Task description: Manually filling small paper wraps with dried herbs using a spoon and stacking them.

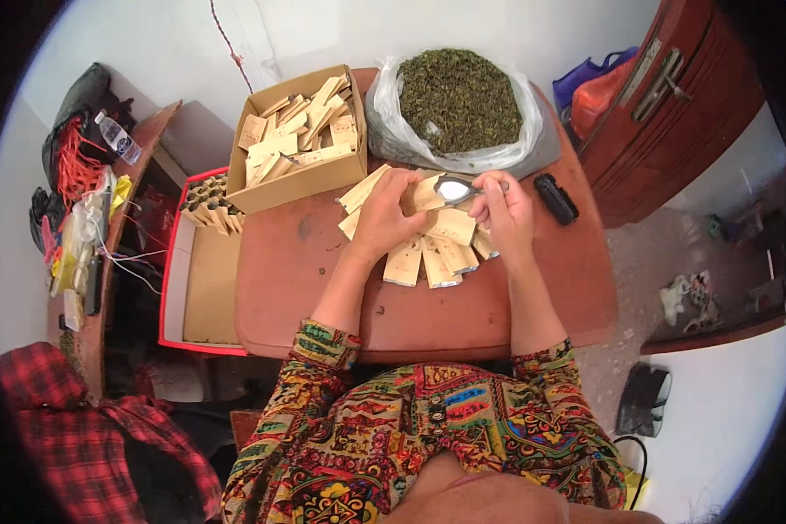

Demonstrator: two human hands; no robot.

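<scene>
My left hand (388, 213) grips a small tan paper packet (426, 192) over the middle of the table. Between the fingers of my right hand (505, 204) is a spoon (454, 190), its shiny bowl at the packet held by my left hand. Whether the bowl holds anything, I cannot tell. More tan packets (403, 263) lie fanned out on the table beneath both hands. Behind them stands a clear plastic bag (388, 134), open at the top and full of dried dark green leaves (460, 98). Left of the bag, a cardboard box (295, 181) holds many tan packets.
A red-rimmed box (211, 295) at the table's left holds upright packets at its back. A black object (555, 198) lies right of my right hand. The brown table (432, 327) bears a few leaf bits. A wooden door (668, 118) stands at the right.
</scene>
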